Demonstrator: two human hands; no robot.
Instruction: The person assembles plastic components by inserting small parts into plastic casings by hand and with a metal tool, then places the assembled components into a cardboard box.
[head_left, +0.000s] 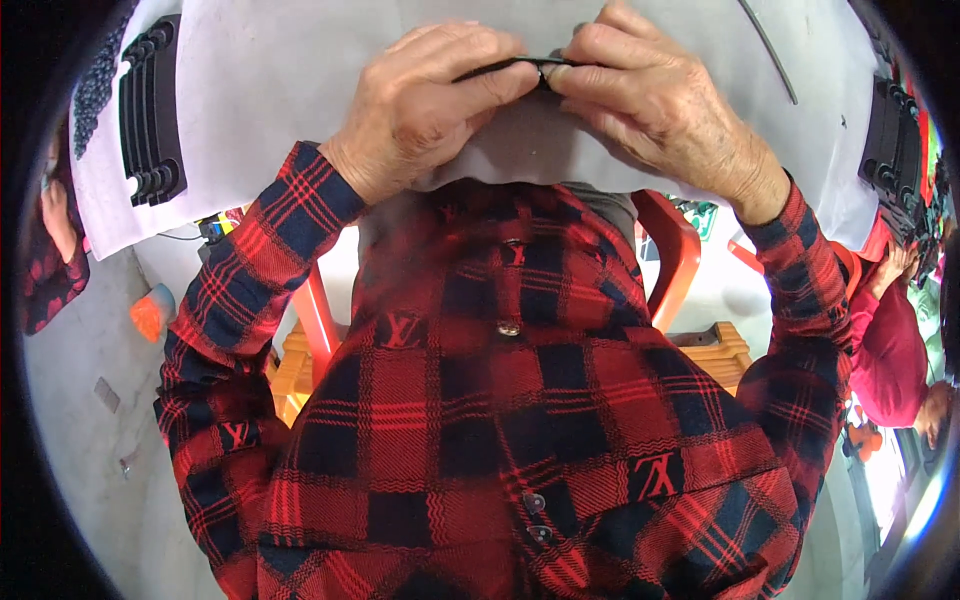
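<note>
Steadiness seems to be why we hold the dark strip (pixel 548 62) from 2 sides, with our left hand (pixel 425 95) and right hand (pixel 650 95) meeting at its middle. It lies over the near part of the pale tabletop (pixel 270 80), in front of our body, probably so that we can look straight down on it. Whether it rests on the surface or hangs just above, we cannot tell.

To our left, a black slatted piece (pixel 152 110) lies on the tabletop, and a similar black piece (pixel 890 145) lies toward the right edge; we take both to be set aside so that our forearms can reach in between. A thin dark rod (pixel 770 52) lies slantwise beyond our right hand, touching neither hand.

Our left fingers are pinched together, thumb below and fingertips above, with the strip's left stretch between them. Our right fingers are likewise drawn in tight, gripping near its right end, with the index finger bent. Only a narrow gap separates the 2 grips, and there a small dark bit of the strip shows below the fingertips.
</note>
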